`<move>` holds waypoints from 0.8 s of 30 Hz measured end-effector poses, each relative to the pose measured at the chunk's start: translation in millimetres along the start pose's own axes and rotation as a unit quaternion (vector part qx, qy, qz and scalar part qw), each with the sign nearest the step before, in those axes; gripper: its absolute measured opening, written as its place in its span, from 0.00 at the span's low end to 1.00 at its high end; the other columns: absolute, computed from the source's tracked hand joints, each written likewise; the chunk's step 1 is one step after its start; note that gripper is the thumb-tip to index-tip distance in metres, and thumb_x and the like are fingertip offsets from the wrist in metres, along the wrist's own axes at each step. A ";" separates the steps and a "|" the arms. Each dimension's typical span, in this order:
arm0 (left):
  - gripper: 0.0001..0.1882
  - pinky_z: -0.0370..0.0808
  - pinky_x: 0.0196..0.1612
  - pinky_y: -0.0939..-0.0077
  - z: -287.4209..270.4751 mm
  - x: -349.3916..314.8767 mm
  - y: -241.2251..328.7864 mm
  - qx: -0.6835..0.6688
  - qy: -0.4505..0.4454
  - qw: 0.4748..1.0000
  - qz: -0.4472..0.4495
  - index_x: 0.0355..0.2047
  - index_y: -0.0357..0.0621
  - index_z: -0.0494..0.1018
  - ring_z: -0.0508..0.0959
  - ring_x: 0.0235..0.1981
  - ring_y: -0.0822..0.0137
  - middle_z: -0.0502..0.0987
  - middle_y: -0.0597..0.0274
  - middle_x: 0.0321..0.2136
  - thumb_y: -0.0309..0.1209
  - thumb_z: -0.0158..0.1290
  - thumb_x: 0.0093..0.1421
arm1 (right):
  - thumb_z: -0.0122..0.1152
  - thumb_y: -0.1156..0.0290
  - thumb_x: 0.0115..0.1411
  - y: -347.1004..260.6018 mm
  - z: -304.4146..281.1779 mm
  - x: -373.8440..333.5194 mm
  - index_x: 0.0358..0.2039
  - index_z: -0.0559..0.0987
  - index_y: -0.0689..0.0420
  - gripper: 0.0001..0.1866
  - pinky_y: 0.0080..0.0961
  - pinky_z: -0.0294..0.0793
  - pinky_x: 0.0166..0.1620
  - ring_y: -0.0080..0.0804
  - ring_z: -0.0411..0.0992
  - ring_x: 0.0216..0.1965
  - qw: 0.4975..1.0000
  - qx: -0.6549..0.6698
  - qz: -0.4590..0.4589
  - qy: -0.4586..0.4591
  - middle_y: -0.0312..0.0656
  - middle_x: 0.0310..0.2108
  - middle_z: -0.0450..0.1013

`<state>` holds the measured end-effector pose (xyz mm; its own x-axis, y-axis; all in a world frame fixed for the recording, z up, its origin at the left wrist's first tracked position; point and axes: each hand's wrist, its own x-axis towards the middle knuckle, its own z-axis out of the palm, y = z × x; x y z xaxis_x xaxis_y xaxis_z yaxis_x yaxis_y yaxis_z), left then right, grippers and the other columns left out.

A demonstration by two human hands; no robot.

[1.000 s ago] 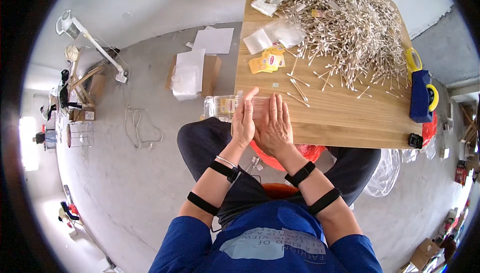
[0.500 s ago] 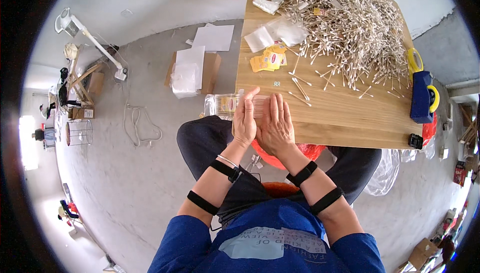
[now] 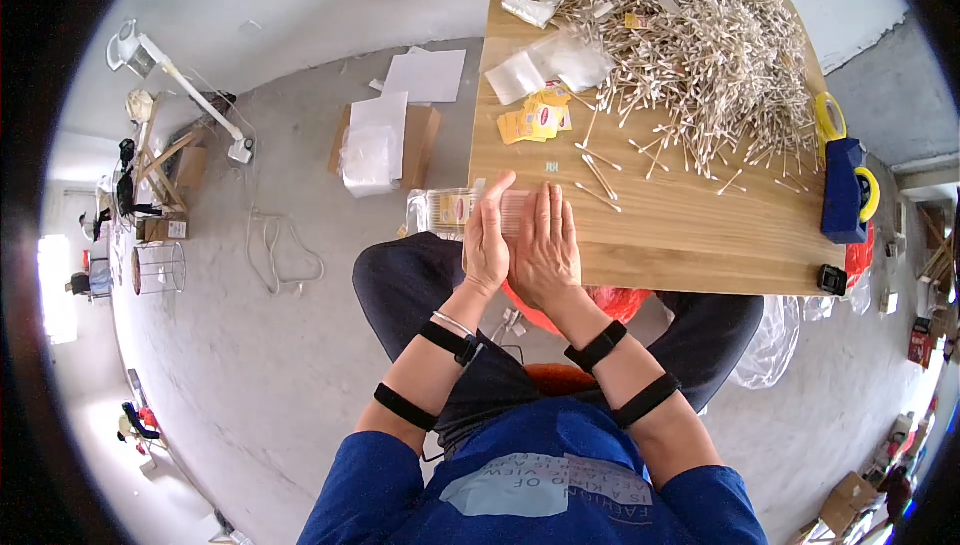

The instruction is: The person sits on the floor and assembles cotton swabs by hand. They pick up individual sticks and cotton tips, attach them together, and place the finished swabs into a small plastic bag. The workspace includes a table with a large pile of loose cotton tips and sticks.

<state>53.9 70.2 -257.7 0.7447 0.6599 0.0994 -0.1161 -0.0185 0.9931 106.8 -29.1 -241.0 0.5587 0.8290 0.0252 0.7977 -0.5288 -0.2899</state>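
Observation:
My left hand (image 3: 487, 245) stands on edge at the table's near left corner, fingers stretched out. Flat on the tabletop lies my right hand (image 3: 545, 250), its fingers straight and side by side. Between and partly beneath the two hands is a row of cotton swabs (image 3: 515, 211), pinkish at this spot; my palms hide much of it. Just left of my left hand, a clear plastic packet (image 3: 424, 211) with a yellow card in it reaches past the table edge. Whether the row and the packet are one piece, I cannot tell. A few loose swabs (image 3: 598, 177) lie beyond my right hand.
A big heap of cotton swabs (image 3: 700, 55) covers the far right of the wooden table (image 3: 700, 245). Yellow cards (image 3: 535, 121) and clear bags (image 3: 550, 65) lie at its left. A blue tape dispenser (image 3: 843, 195) and a small black object (image 3: 831, 280) sit along the right edge.
My right hand has shifted slightly left, closer to my left hand. The left hand has barely moved, and the loose swabs lie as before.

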 end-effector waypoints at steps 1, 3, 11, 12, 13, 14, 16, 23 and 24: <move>0.35 0.52 0.67 0.64 -0.7 0.0 -2.3 0.004 0.005 1.000 0.002 0.59 0.29 0.60 0.60 0.64 0.59 0.63 0.47 0.60 0.52 0.29 0.71 | 0.40 0.55 0.64 1.1 -1.7 -0.1 0.63 0.53 0.74 0.38 0.45 0.36 0.70 0.56 0.38 0.70 1.000 0.002 -0.010 -0.002 0.64 0.67 0.43; 0.35 0.53 0.67 0.64 -0.8 -0.5 -2.7 0.003 0.016 1.000 0.004 0.59 0.29 0.61 0.61 0.63 0.59 0.63 0.47 0.60 0.52 0.29 0.71 | 0.40 0.54 0.64 4.0 -4.0 -1.9 0.63 0.53 0.74 0.38 0.46 0.36 0.70 0.56 0.38 0.70 0.999 0.008 -0.031 -0.006 0.64 0.67 0.44; 0.34 0.57 0.65 0.66 -1.4 -2.8 -3.3 0.021 0.012 1.000 0.017 0.55 0.30 0.65 0.66 0.60 0.61 0.68 0.48 0.56 0.52 0.30 0.71 | 0.39 0.54 0.64 6.1 -6.4 -4.8 0.63 0.53 0.73 0.37 0.45 0.35 0.70 0.55 0.38 0.70 0.999 0.029 -0.040 -0.018 0.63 0.67 0.44; 0.34 0.57 0.65 0.66 -1.5 -2.5 -2.2 0.035 0.010 0.999 0.009 0.55 0.30 0.65 0.66 0.60 0.61 0.68 0.48 0.56 0.52 0.29 0.71 | 0.39 0.53 0.64 4.7 -6.3 -4.1 0.63 0.53 0.73 0.37 0.45 0.35 0.70 0.55 0.38 0.70 0.999 0.026 -0.034 -0.021 0.62 0.67 0.44; 0.34 0.58 0.65 0.66 -1.2 -2.5 -1.1 0.049 0.008 0.999 0.001 0.55 0.30 0.66 0.66 0.60 0.61 0.68 0.48 0.56 0.51 0.29 0.71 | 0.39 0.53 0.64 4.7 -5.3 -3.3 0.63 0.53 0.73 0.38 0.45 0.35 0.70 0.55 0.38 0.70 0.999 0.015 -0.032 -0.018 0.62 0.67 0.43; 0.33 0.58 0.65 0.66 -1.6 -2.6 2.0 0.062 0.005 0.998 -0.007 0.55 0.30 0.66 0.66 0.60 0.62 0.69 0.48 0.56 0.51 0.29 0.71 | 0.40 0.52 0.64 4.2 -3.0 -2.8 0.63 0.52 0.73 0.38 0.45 0.35 0.70 0.55 0.38 0.70 0.999 0.002 -0.029 -0.015 0.62 0.67 0.43; 0.31 0.58 0.65 0.66 -3.3 -2.3 8.5 0.093 -0.001 0.996 0.003 0.56 0.31 0.66 0.65 0.61 0.60 0.68 0.48 0.56 0.49 0.29 0.72 | 0.40 0.52 0.64 2.8 -0.4 -3.0 0.64 0.52 0.73 0.39 0.44 0.35 0.70 0.55 0.38 0.70 1.000 -0.001 -0.025 -0.010 0.62 0.68 0.43; 0.23 0.56 0.66 0.58 -63.2 13.6 36.9 0.379 0.122 0.917 0.034 0.60 0.38 0.61 0.58 0.65 0.49 0.64 0.45 0.59 0.40 0.34 0.72 | 0.44 0.51 0.63 -1.9 -8.4 1.5 0.65 0.50 0.73 0.42 0.43 0.32 0.71 0.53 0.35 0.71 0.999 0.031 -0.034 -0.022 0.62 0.68 0.41; 0.24 0.54 0.66 0.58 -77.6 16.3 29.3 0.429 0.105 0.897 0.001 0.62 0.39 0.59 0.57 0.66 0.49 0.63 0.44 0.60 0.41 0.34 0.72 | 0.44 0.51 0.63 -3.4 -7.9 3.5 0.65 0.50 0.73 0.42 0.43 0.32 0.71 0.53 0.35 0.71 0.999 0.031 -0.034 -0.023 0.62 0.68 0.41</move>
<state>11.7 138.8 -231.8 0.5949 0.7841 0.1768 0.4979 -0.5322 0.6847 107.8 -25.9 -232.3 0.4923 0.8704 0.0030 0.8164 -0.4605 -0.3484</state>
